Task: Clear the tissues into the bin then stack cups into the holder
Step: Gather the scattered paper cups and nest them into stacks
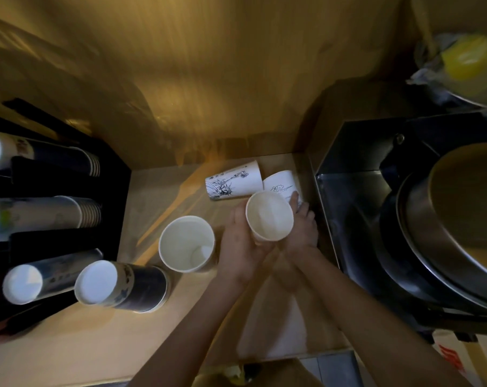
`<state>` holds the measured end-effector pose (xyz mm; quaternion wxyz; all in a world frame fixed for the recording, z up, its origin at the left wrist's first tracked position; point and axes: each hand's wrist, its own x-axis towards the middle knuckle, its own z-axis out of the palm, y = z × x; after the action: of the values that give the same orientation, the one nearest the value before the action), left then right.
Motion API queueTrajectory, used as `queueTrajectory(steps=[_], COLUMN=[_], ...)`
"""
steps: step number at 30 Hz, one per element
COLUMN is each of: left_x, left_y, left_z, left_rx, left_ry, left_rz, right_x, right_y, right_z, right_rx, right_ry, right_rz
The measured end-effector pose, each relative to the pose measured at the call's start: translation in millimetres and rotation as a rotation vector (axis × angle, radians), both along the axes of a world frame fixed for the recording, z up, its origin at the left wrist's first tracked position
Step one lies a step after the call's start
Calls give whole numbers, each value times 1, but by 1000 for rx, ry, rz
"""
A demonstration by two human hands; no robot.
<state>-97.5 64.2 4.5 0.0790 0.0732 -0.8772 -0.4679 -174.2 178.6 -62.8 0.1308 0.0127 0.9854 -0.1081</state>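
1. Held between both hands: one white paper cup (pixel 268 216), mouth up and tilted toward the camera, empty inside.
2. Left hand (pixel 240 244) cupped around the near-left side of that cup, fingers under its base.
3. Right hand (pixel 302 227) against the cup's right side, palm in; fingertips reaching past the rim toward a lying cup (pixel 282 185) just behind.
4. Whether the right fingers also touch that lying cup: cannot tell.
5. Just behind and left of the grip: a second printed cup (pixel 234 181) on its side, drawn figure on its wall, touching or nearly touching the other lying cup.
6. Just left of the left hand: an upright open cup (pixel 186 243) on the pale counter (pixel 158 191).
7. Further left of that: a sleeve of stacked cups (pixel 122 283) lying on the counter, mouth toward the camera.
8. Far left: black cup holder (pixel 116 174) with three rows of stacked cups lying in it.
9. Right of the grip: a dark metal machine (pixel 356 208).
10. Far upper right: crumpled bag with something yellow (pixel 468 55), blurred.
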Motion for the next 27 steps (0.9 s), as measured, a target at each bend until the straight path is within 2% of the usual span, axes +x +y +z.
queueTrajectory(steps=[4, 7, 11, 16, 19, 23, 25, 27], left_x=[26, 39, 47, 54, 53, 51, 51, 52], left_y=[10, 10, 11, 11, 11, 10, 8, 6], left_z=[5, 0, -14, -37, -39, -37, -38, -39], left_rx=[196, 274, 243, 163, 182, 218, 221, 216], left_ry=[-3, -22, -39, -105, -112, -129, -132, -131], left_rz=[162, 201, 231, 235, 243, 226, 222, 217], right_x=[6, 13, 23, 35, 42, 57, 64, 71], right_y=[3, 4, 6, 16, 20, 15, 10, 5], right_z=[15, 27, 44, 62, 72, 86, 85, 80], right_rx=[-72, -268, -625, -832, -933, -1265, -1285, -1192], right_ry=[70, 139, 223, 330, 312, 199, 158, 102], right_rz=[-16, -60, -188, -199, -194, -239, -184, -120])
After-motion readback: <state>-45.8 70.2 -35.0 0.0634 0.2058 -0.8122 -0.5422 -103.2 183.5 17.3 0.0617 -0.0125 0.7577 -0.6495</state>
